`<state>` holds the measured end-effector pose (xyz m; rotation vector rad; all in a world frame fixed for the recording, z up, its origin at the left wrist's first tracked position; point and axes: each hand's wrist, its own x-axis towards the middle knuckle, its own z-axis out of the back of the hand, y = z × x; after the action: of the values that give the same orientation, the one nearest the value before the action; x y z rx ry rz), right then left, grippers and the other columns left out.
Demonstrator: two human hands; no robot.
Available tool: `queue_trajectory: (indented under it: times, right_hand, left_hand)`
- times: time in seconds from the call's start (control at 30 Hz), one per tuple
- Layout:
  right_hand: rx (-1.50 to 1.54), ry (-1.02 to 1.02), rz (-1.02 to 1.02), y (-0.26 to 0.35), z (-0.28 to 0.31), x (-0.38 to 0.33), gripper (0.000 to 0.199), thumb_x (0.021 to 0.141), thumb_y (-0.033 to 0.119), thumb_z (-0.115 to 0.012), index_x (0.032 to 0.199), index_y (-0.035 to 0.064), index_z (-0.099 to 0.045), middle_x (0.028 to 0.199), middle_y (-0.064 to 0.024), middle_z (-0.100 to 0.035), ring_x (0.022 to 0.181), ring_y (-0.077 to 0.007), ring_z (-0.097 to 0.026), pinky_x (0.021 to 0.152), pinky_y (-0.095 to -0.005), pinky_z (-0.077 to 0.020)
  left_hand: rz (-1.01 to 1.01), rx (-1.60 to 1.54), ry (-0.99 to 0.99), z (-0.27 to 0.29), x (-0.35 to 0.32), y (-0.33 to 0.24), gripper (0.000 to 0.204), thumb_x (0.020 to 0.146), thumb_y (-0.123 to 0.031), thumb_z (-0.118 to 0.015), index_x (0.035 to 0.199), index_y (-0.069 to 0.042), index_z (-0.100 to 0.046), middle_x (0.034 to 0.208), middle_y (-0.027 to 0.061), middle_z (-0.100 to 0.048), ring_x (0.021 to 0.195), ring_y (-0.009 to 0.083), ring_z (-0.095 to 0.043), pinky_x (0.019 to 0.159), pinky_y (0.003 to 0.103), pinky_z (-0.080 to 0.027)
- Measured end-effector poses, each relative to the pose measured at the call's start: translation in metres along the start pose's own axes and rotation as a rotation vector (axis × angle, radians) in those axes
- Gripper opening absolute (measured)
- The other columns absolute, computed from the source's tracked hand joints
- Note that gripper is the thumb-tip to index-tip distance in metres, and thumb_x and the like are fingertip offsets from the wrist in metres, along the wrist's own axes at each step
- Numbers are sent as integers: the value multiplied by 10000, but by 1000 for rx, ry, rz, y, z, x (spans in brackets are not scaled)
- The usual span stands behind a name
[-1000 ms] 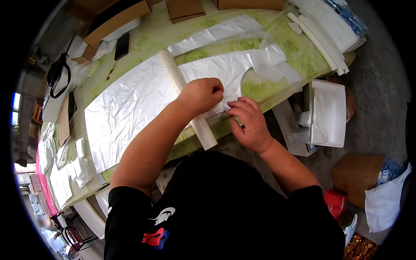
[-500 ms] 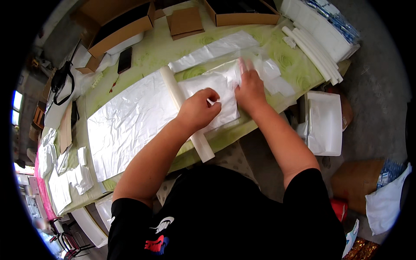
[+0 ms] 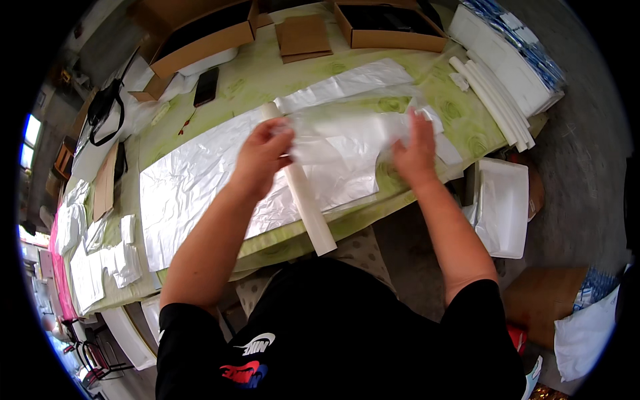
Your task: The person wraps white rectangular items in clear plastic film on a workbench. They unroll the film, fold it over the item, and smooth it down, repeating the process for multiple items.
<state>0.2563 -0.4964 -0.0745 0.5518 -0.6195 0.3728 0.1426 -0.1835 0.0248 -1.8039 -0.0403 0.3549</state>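
My left hand [image 3: 265, 155], over the upper part of a white tube [image 3: 309, 208], has its fingers closed on the edge of a thin clear plastic bag or sheet [image 3: 343, 137]. The plastic is blurred and stretches rightward from there. At its other end is my right hand [image 3: 416, 155], slightly blurred, fingers extended and thumb apart; I cannot tell whether it touches the film. Beneath both lies a wide, wrinkled white plastic sheet [image 3: 193, 193] with the tube resting across it. Another folded plastic strip [image 3: 353, 81] lies beyond.
Along the table's far side stand open cardboard boxes [image 3: 393, 40], flat cardboard [image 3: 303, 40] and a phone [image 3: 206, 87]. Several white tubes [image 3: 493, 100] lie by a white foam box [image 3: 500, 63] at right. A white bin [image 3: 503, 207] stands below the table's right edge.
My left hand has moved up and left and now pinches the clear plastic. My right hand has shifted right and down, away from the film's far edge. The view has tilted slightly.
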Motion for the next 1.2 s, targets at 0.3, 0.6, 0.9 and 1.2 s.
queue_trajectory:
  times: [0.3, 0.6, 0.9, 1.2]
  right_hand:
    - [44, 46, 28, -20, 22, -33, 619, 886, 189, -736, 1459, 92, -523, 1512, -229, -493, 1425, -498, -388, 1206, -563, -301]
    - [186, 78, 152, 63, 47, -55, 465, 877, 88, -711, 1332, 75, -616, 1469, -184, -525, 1432, -469, -388, 1195, -543, -320]
    - [740, 472, 345, 173, 36, -75, 407, 838, 108, -757, 1237, 97, -680, 1400, -159, -594, 1402, -455, -448, 1159, -525, -389]
    - [710, 654, 501, 230, 23, -55, 324, 853, 215, -770, 1148, 112, -688, 1193, -105, -663, 1222, -358, -573, 1138, -579, -372]
  left_hand:
    - [96, 662, -358, 165, -30, 0, 483, 919, -158, -739, 1371, -91, -582, 1052, 25, -670, 969, 160, -636, 847, 331, -532]
    - [-791, 1010, -121, 90, -50, 50, 432, 847, -43, -722, 1264, -69, -613, 1282, 154, -623, 1220, 369, -560, 1079, 454, -442]
    - [-465, 1251, -84, 75, -51, 68, 702, 886, -109, -628, 1544, -47, -394, 1511, 208, -487, 1432, 363, -429, 1234, 477, -285]
    - [-678, 1114, 87, 93, -47, 34, 329, 957, -175, -644, 1281, -170, -697, 1535, 132, -510, 1479, 396, -372, 1207, 559, -292]
